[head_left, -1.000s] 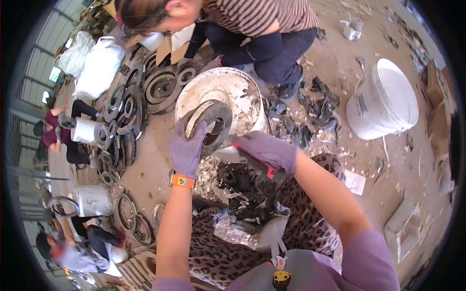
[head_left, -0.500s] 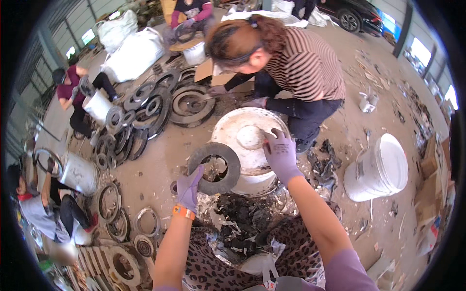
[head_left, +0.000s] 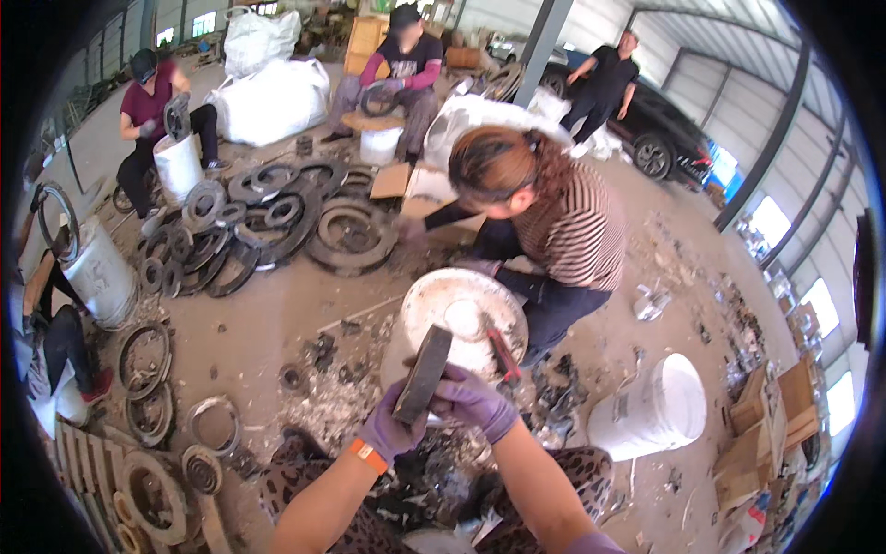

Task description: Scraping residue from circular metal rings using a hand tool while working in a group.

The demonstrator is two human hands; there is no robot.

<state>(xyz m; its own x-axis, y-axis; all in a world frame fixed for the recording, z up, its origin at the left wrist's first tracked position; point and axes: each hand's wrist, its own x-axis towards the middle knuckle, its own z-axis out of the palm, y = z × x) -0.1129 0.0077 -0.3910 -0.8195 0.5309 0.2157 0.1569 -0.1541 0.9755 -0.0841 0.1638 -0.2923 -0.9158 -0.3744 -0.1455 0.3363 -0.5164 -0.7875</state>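
Observation:
I hold a dark grey ring [head_left: 425, 371] tilted so that its thick edge faces me. My left hand [head_left: 393, 427], in a purple glove, is closed on its lower end. My right hand [head_left: 477, 404], gloved alike, has its fingers closed against the ring's right side; some fingertips are hidden behind it. Just beyond stands a white bucket [head_left: 426, 300] with a dirty round top. A red-handled tool [head_left: 501, 355] lies at the right of that top, its kind unclear. Black scraps [head_left: 434, 480] lie between my knees.
A co-worker in a striped shirt [head_left: 591, 231] crouches past the bucket, reaching toward piled rings [head_left: 351, 231]. Another white bucket [head_left: 637, 411] stands at right. Cardboard boxes [head_left: 761, 434] lie far right. At lower left are a slatted pallet [head_left: 83, 471] and more rings [head_left: 145, 360].
My right hand has left the bucket top and come to the ring. The ring has turned from face-on to edge-on. The red-handled tool now shows, and the view has shifted upward.

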